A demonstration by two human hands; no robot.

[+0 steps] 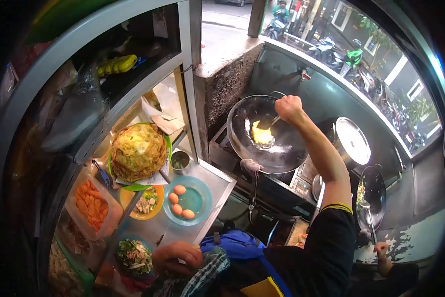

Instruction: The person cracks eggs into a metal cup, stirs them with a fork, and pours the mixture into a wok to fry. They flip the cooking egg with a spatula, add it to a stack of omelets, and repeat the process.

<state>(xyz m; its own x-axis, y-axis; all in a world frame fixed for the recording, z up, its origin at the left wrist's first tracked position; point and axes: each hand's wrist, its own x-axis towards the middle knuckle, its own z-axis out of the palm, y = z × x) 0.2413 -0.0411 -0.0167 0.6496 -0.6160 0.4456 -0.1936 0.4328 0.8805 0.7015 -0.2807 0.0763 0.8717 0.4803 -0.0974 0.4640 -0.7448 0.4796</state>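
My right hand (288, 109) is closed round the handle of a metal utensil that reaches down into a large black wok (286, 157). Yellow egg (262, 133) lies in the wok near the utensil's end. At the bottom centre, my left hand (178, 257) has its fingers curled beside a checked cloth (202, 274); what it holds, if anything, is hidden. Several brown eggs (180, 189) rest in a blue-green plate (207, 200) above that hand. A bowl of chopped greens and meat (135, 256) stands just left of it.
Fried omelettes (139, 151) are heaped on a green plate. Nearby are an orange bowl (148, 202), a tub of orange slices (91, 204) and a metal cup (181, 161). A lidded pot (352, 141) stands right of the wok. Another person's hand (381, 250) works at a second wok (372, 198).
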